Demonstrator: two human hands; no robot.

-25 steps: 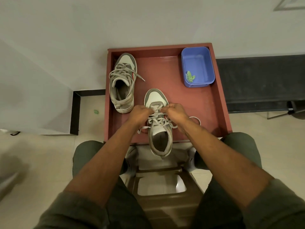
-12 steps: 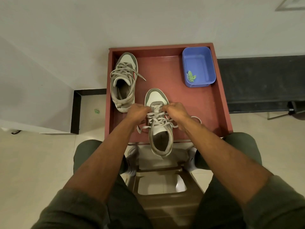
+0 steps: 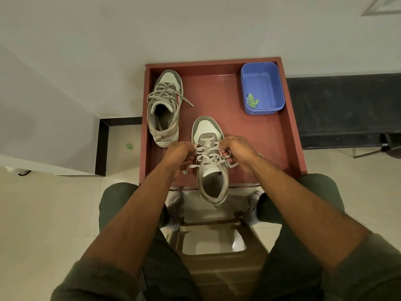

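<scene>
The near shoe (image 3: 206,129) sits at the front of the red desk (image 3: 256,135), its heel overhanging the edge and its lace (image 3: 208,158) loose across the tongue. The left hand (image 3: 179,152) and right hand (image 3: 238,147) flank it, fingers curled and pinching the lace on either side by the toe-end eyelets. The lace looks soft, flat and limp, so it may slip. Grip it close to the eyelets and pull evenly, as the light shoe could slide. A second shoe (image 3: 165,105) and a blue tub (image 3: 262,83) stand apart.

Home: tiled floor (image 3: 50,213), plastic stool (image 3: 219,270)
</scene>
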